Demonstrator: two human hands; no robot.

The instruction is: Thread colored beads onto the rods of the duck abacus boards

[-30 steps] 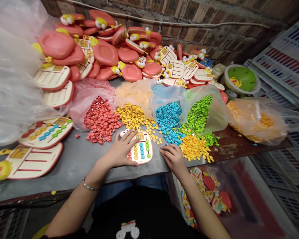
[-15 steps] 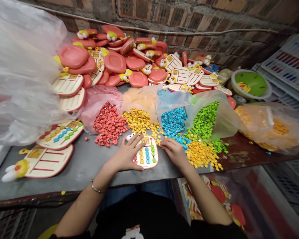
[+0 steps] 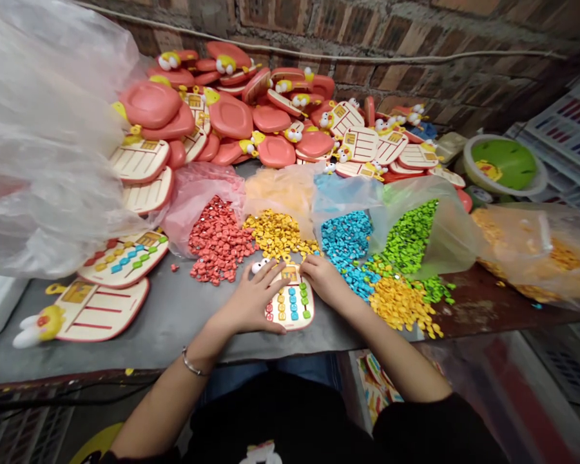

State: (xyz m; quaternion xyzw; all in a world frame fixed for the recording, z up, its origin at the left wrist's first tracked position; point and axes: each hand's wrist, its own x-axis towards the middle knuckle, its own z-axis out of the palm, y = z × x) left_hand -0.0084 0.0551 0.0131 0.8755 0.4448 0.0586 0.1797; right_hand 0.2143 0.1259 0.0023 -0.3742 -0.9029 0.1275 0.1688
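A cream toy board (image 3: 288,306) with a red rim and a white-eyed head lies on the grey table top before me. Columns of red, yellow, blue and green beads sit on its face. My left hand (image 3: 251,299) holds it from the left, fingers spread over the face and thumb along the lower edge, covering part of the red column. At the upper right edge, my right hand (image 3: 329,283) has its fingertips pinched together over the board near the top of the green column; whatever is in them is hidden.
Behind the board lie heaps of red beads (image 3: 220,248), yellow beads (image 3: 275,235), blue beads (image 3: 347,235) and green beads (image 3: 410,238), spilling from plastic bags. Another yellow pile (image 3: 401,303) lies right. Two toy boards (image 3: 106,309) overlap at left. Many more (image 3: 232,116) are stacked against the brick wall.
My right hand has moved from beside the yellow beads onto the board's upper right edge. My left hand keeps its hold on the board. The whole view has shifted slightly.
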